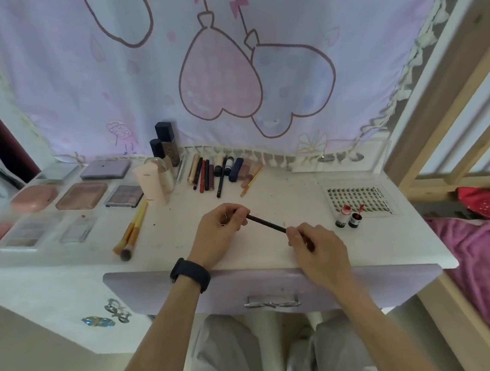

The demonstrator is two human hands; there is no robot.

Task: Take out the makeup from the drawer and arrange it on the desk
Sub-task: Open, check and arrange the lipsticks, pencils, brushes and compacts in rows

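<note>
Pinching one end of a pencil with left hand, fingers curled; gripping the other end in right hand — slanted just above the worktop, near its front edge. Behind, a row of liners; palettes and brushes to the left — drawer shut below.

curtain: lilac, 2 heart balloons printed, far | wooden frame: right | pink bedding: right, below frame | bow stickers: near left
</note>
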